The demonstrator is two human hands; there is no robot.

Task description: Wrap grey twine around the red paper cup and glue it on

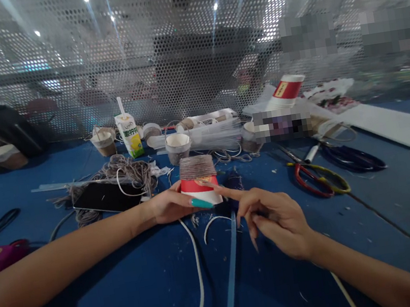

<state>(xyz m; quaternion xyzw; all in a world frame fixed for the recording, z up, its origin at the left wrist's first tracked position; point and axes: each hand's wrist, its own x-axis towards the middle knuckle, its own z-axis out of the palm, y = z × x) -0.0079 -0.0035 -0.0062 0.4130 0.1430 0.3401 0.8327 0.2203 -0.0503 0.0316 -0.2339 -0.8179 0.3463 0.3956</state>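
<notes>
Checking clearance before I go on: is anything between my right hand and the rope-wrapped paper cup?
Nothing visible. The right hand touches the paper cup on its red band with its index fingertip, and the left hand holds the cup from the other side. The scissors lie farther right on the table, clear of the gap.

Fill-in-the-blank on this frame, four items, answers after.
Below its twine wrap, the paper cup in the left hand is white and ____.
The right hand touches the cup with its ____ finger.
The scissors lie to the ____ of the cup.
A white ____ sticks out of the drink carton.
Answers: red; index; right; straw.
</notes>
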